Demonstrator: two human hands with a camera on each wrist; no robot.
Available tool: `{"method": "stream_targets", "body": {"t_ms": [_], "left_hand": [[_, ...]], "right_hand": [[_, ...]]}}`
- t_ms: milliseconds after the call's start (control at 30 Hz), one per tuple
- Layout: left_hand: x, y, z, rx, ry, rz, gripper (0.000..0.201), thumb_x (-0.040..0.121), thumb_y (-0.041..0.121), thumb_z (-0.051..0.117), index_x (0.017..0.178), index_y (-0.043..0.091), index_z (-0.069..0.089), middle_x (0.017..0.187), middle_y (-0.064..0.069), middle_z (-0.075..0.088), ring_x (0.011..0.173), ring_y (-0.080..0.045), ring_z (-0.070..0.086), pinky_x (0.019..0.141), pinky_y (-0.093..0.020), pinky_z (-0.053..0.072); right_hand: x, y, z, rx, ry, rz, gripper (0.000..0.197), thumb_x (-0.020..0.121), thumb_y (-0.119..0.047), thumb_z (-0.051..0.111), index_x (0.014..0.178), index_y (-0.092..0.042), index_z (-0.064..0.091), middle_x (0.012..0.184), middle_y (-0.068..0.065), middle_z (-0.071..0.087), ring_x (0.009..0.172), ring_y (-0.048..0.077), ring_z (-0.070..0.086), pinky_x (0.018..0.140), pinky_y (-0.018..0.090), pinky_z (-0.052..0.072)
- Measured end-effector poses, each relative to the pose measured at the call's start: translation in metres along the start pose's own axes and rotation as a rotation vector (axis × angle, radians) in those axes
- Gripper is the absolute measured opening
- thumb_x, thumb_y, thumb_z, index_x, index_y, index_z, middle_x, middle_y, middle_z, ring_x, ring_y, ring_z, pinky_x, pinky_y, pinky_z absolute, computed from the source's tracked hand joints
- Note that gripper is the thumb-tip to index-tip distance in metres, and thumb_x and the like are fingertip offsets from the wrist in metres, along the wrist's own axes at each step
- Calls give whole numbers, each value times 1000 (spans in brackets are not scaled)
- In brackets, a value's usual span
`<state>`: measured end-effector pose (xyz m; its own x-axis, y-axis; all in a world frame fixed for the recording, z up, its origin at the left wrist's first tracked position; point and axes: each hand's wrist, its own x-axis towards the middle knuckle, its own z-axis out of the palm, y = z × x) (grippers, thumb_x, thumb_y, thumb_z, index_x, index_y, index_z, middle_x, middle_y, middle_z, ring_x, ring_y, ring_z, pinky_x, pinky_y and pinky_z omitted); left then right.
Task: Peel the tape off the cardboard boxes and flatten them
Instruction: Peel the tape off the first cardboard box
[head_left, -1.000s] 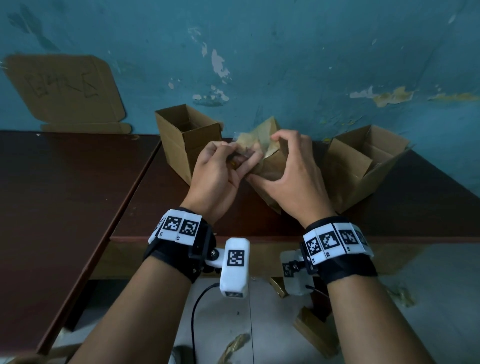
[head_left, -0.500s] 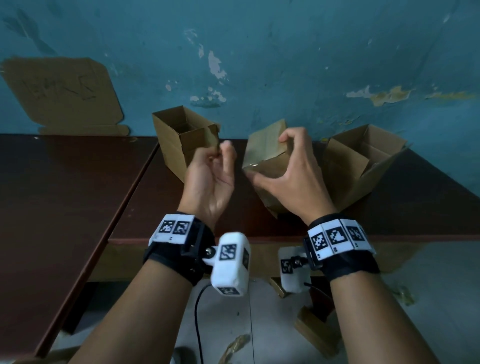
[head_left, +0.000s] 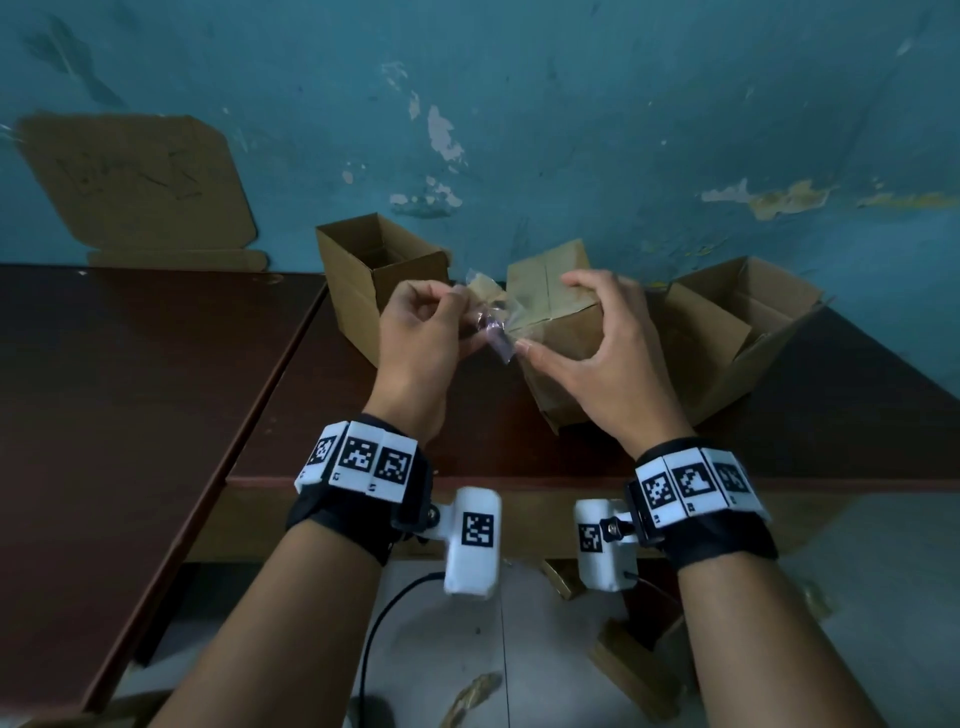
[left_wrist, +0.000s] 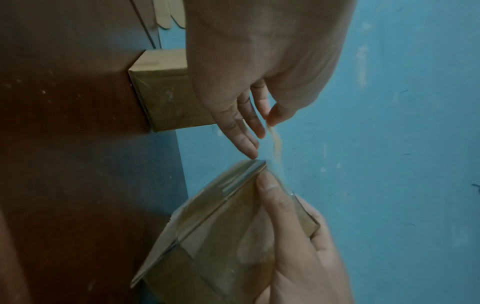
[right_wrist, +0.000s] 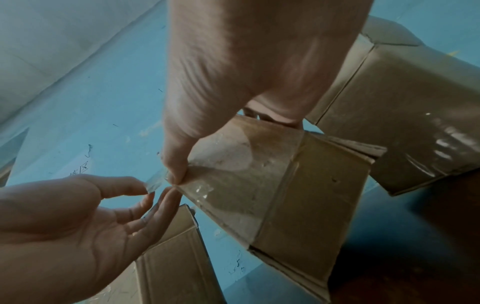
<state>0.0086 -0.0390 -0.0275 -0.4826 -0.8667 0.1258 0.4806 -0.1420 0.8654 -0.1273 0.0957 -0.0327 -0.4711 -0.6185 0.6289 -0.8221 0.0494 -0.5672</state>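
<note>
A small closed cardboard box (head_left: 558, 306) is tilted up on the brown table (head_left: 467, 426), its faces covered in clear tape. My right hand (head_left: 548, 317) grips it, thumb on the near left corner and fingers over the top. My left hand (head_left: 470, 322) pinches a crumpled strip of clear tape (head_left: 493, 327) that still runs to that corner. The left wrist view shows the strip (left_wrist: 276, 144) stretched from thumb and forefinger to the box (left_wrist: 221, 236). In the right wrist view the tape (right_wrist: 155, 183) leaves the box (right_wrist: 272, 185) at my right thumb (right_wrist: 174, 164).
An open cardboard box (head_left: 374, 260) stands behind my left hand, and another open box (head_left: 737, 322) lies tilted at the right. A flat cardboard sheet (head_left: 135, 187) leans on the blue wall. A second dark table (head_left: 130, 389) adjoins on the left. Cardboard scraps (head_left: 639, 670) lie on the floor.
My left hand let go and drew back half a second ago. It has returned and now pinches a tape strip, pulled leftward off the box's corner. The right hand kept hold of the box.
</note>
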Motion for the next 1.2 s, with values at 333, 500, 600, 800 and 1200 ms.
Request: {"method": "stream_targets", "body": {"t_ms": [333,500,600,800,1200], "left_hand": [[1,2,-14,624,163,484,11,103,22,70,98,15,63,86,0,71,72,-7,68,65,-20,53],[-5,-2,-14,922,-82,561,9,99,20,76,97,15,69,89,6,73,84,-6,71,75,-19,57],[-7,-12,-16,1156,-290,544,10,96,20,78,96,16,69,93,6,69,85,-5,67,79,-24,60],[-9,-22,-17,1435,-611,249,6,94,22,78,90,22,74,97,7,71,92,-10,67,89,-38,61],[-9,-13,-16,1365,-575,-55,7,94,30,77,98,29,82,101,12,76,99,-5,68,89,-25,57]], "right_hand": [[-1,1,-2,31,31,73,69,83,-47,90,139,-26,54,140,0,51,124,6,48,93,-4,32],[2,2,-4,24,142,139,50,94,-40,81,133,-19,57,132,-1,57,116,6,51,84,-3,35],[3,1,-6,-25,222,150,32,101,-25,71,129,-15,59,128,1,61,108,3,51,79,-2,37],[0,-5,-1,-65,127,209,41,97,-34,70,132,-22,54,134,1,50,102,3,45,71,14,36],[-2,-9,13,-41,106,215,81,81,-55,87,136,-18,40,139,3,41,119,10,44,89,24,41]]}}
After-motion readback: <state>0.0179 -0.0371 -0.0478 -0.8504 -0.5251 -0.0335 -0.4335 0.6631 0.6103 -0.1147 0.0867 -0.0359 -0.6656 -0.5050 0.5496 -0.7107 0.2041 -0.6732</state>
